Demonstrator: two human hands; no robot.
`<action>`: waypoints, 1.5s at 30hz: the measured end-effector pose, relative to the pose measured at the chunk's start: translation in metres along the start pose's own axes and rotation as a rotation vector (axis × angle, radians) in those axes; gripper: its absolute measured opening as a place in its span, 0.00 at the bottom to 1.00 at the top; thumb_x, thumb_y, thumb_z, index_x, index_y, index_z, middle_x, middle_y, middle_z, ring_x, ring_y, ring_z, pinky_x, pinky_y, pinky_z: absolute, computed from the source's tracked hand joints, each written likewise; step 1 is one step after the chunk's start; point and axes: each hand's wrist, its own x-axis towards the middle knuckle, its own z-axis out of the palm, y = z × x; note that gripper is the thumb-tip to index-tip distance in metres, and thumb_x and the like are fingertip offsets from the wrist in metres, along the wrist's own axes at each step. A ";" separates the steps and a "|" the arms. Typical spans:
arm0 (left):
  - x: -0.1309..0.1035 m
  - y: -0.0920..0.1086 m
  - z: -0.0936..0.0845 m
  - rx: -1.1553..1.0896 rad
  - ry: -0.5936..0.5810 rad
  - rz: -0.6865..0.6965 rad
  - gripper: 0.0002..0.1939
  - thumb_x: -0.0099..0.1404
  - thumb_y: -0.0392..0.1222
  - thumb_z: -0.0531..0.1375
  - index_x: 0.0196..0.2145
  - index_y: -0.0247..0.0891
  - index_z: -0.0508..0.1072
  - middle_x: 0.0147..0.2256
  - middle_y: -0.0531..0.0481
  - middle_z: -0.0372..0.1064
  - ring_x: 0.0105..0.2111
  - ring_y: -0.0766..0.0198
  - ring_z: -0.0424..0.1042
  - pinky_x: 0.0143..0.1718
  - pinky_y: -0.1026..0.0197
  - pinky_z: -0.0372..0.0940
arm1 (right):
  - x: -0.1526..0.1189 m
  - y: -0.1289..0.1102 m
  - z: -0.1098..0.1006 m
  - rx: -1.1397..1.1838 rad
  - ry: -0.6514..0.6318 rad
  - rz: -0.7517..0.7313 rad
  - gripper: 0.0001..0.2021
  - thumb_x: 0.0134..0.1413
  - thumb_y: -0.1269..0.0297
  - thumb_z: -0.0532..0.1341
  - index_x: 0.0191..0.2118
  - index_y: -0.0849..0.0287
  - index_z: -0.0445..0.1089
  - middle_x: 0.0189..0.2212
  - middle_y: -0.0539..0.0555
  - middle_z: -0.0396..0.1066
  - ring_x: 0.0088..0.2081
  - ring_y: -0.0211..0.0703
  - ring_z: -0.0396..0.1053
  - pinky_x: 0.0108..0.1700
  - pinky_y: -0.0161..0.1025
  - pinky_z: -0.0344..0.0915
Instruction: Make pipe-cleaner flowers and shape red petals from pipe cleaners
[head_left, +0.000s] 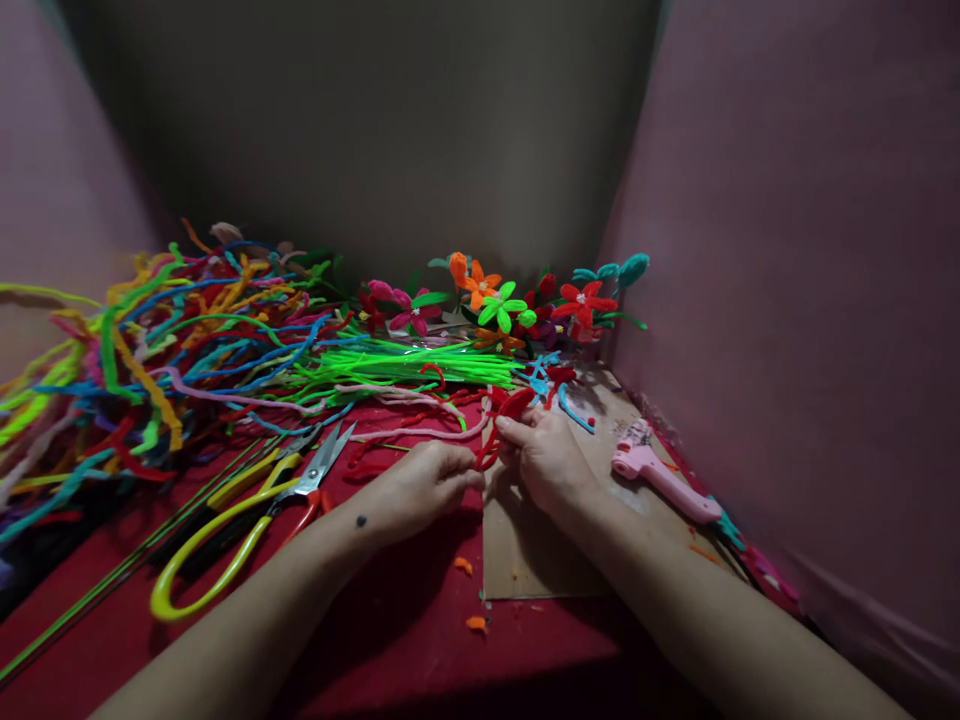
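Between my two hands, above the edge of a cardboard sheet (517, 570), is a red pipe cleaner (487, 455) bent into loops. The fingertips of my left hand (439, 475) pinch its lower left end. My right hand (547, 455) grips the same red piece from the right, thumb on top; a wider red loop sticks up beyond those fingers. Just past the hands lies a bundle of bright green pipe cleaners (420, 362). Pink and red strands (405, 395) run along the cloth left of my right hand.
Yellow-handled scissors (255, 540) and pliers lie left of my left arm, beside thin green stems (112, 585). A heap of mixed pipe cleaners (187, 340) fills the left. Finished fuzzy flowers (502, 305) stand at the back. A pink glue gun (664, 480) rests on the right.
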 end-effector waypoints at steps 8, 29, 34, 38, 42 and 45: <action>0.004 -0.005 -0.003 -0.006 0.365 -0.189 0.15 0.60 0.49 0.50 0.24 0.37 0.67 0.16 0.56 0.58 0.17 0.68 0.57 0.18 0.67 0.51 | 0.008 -0.004 -0.006 0.000 0.083 0.009 0.09 0.37 0.65 0.61 0.16 0.61 0.61 0.10 0.46 0.58 0.14 0.30 0.54 0.19 0.32 0.49; 0.006 0.007 0.009 -0.326 0.492 -0.070 0.11 0.55 0.46 0.59 0.27 0.34 0.68 0.17 0.58 0.58 0.16 0.74 0.53 0.17 0.69 0.49 | -0.014 -0.003 0.008 0.172 -0.154 0.097 0.04 0.36 0.70 0.60 0.20 0.63 0.64 0.14 0.46 0.61 0.16 0.30 0.57 0.20 0.31 0.51; 0.004 0.009 0.003 -0.344 0.398 -0.093 0.12 0.54 0.47 0.59 0.26 0.34 0.68 0.16 0.59 0.57 0.15 0.73 0.52 0.17 0.69 0.49 | -0.011 -0.005 0.004 0.104 -0.181 0.095 0.05 0.36 0.70 0.59 0.18 0.63 0.63 0.13 0.46 0.61 0.15 0.30 0.56 0.19 0.31 0.50; 0.005 0.009 0.004 -0.256 0.423 -0.115 0.11 0.54 0.46 0.59 0.23 0.35 0.66 0.16 0.58 0.56 0.15 0.73 0.52 0.17 0.68 0.49 | -0.013 -0.007 0.006 0.001 -0.100 0.052 0.06 0.36 0.71 0.59 0.16 0.62 0.62 0.12 0.44 0.58 0.15 0.29 0.53 0.19 0.31 0.47; 0.006 0.003 0.015 0.166 0.625 0.091 0.09 0.59 0.41 0.56 0.26 0.34 0.69 0.22 0.52 0.65 0.21 0.69 0.62 0.24 0.66 0.57 | -0.015 -0.007 0.009 0.008 -0.052 0.056 0.06 0.34 0.72 0.58 0.15 0.62 0.61 0.11 0.43 0.56 0.15 0.29 0.52 0.19 0.31 0.46; 0.006 -0.002 0.025 0.702 0.710 0.307 0.10 0.61 0.36 0.52 0.26 0.33 0.70 0.25 0.48 0.67 0.25 0.65 0.65 0.26 0.64 0.57 | -0.014 -0.003 0.012 0.059 -0.023 0.062 0.04 0.32 0.73 0.57 0.15 0.62 0.61 0.11 0.42 0.56 0.15 0.28 0.51 0.18 0.31 0.46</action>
